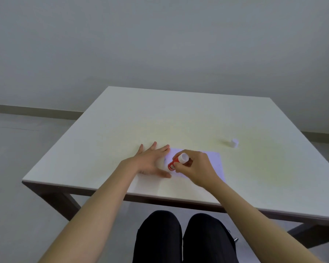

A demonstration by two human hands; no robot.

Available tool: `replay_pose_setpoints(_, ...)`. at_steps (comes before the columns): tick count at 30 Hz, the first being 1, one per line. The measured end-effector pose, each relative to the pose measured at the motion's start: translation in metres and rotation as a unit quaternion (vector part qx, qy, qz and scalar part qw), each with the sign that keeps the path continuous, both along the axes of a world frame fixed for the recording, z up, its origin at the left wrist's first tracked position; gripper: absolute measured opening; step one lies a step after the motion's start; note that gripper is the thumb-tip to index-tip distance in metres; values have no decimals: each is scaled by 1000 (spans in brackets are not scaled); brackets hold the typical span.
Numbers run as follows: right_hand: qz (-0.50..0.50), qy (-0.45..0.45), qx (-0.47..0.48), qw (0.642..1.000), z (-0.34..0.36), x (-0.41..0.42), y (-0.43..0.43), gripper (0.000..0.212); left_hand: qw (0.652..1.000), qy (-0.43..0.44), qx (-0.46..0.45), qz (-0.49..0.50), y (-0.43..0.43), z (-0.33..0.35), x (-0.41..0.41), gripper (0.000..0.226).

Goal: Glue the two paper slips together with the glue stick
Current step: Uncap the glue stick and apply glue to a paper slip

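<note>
My right hand [198,166] grips a red glue stick [176,162] with a white end, tilted down to the left so its lower end meets the paper. A white paper slip [216,162] lies flat under both hands, near the table's front edge. My left hand [152,160] rests flat, fingers spread, pressing on the paper's left part. I cannot tell one slip from a second; the hands hide the overlap. A small white cap [234,143] stands on the table, to the right and beyond the paper.
The pale square table [122,130] has its front edge close below my hands. My knees in dark trousers [179,236] show under it. Grey floor and a plain wall surround the table.
</note>
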State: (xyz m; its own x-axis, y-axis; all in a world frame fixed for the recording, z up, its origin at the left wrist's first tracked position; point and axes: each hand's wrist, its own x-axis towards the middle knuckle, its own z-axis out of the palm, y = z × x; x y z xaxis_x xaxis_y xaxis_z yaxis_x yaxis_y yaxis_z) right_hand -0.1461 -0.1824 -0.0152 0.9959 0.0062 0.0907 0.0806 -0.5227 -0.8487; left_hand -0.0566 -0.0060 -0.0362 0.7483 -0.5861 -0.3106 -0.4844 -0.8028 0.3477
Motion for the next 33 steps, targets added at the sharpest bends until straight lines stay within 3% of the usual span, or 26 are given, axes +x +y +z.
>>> replay_pose_setpoints(6, -98, -17, 36, 994, 11, 18, -16, 7, 999, -11, 35, -21, 0, 7, 0, 102)
replay_pose_setpoints(11, -15, 19, 31, 999, 3, -2, -14, 10, 1000, -6, 28, -9, -1, 8, -2, 104)
replay_pose_setpoints(16, -108, -16, 55, 993, 6, 11, -30, 6, 999, -8, 50, -16, -2, 12, -2, 101)
replay_pose_setpoints(22, -37, 17, 39, 998, 2, -5, -35, 9, 999, -11, 50, -10, -1, 9, 0, 105)
replay_pose_setpoints(27, -123, -17, 73, 990, 6, 0, -40, 9, 999, -10, 49, -14, -2, 9, 2, 101)
replay_pose_setpoints(33, -70, 38, 52, 995, 7, -11, -50, 13, 999, -6, 50, -8, -2, 10, 0, 104)
